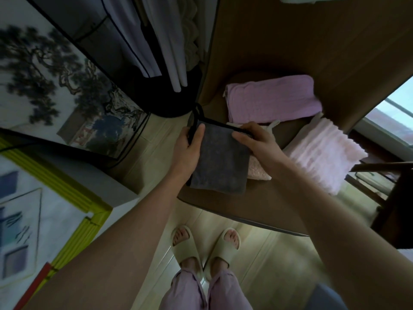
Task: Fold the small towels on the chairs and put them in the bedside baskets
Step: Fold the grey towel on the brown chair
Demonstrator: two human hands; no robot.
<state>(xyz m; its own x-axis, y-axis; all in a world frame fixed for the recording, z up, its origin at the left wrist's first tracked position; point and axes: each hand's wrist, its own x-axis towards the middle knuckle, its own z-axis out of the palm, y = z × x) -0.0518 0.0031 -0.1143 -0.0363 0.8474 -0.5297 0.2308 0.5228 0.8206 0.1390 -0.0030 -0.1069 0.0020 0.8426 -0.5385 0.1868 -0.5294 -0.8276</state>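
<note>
two hands on a grey towel (pixel 220 159), left hand (pixel 187 151) pinching its edge, right hand (pixel 257 142) gripping its top

Towel (pixel 220 162) on chair seat (pixel 257 204) (others behind, right)

Folded dark grey towel (pixel 220 158) lies flat on the brown chair seat (pixel 257 204); folded purple towel (pixel 271 98) at one o'clock
</note>
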